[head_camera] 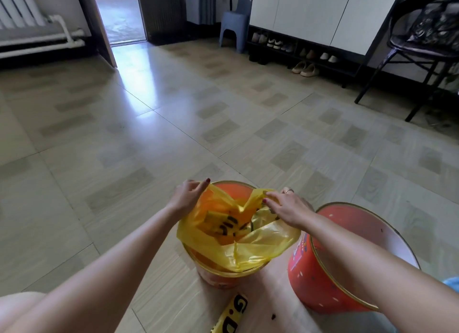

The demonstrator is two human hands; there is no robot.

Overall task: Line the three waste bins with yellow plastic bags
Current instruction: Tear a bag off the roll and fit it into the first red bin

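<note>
1. A yellow plastic bag is seen spread over the mouth of an orange waste bin, which stands on the tiled floor near the bottom centre of the view.
2. The far left edge of the bag is pinched by the left hand, with thumb and fingers curled onto the film just beside the bin's far rim.
3. The far right edge of the bag is gripped by the right hand (a ring is worn on one finger), the film being bunched under the fingertips.
4. The near side of the bag is already draped over the bin's near rim, while the far side is held above the rim between the two hands; black print is visible on the film inside the bin.
5. A second orange bin is placed just to the right of the first one, its pale inside shown bare, without a bag.
6. A folded yellow bag with black letters is laid on the floor at the near edge, close to the first bin.
7. Farther off, a shoe rack under white cabinet doors, a blue plastic stool and a black chair are seen on the right, and a white radiator on the far left.
</note>
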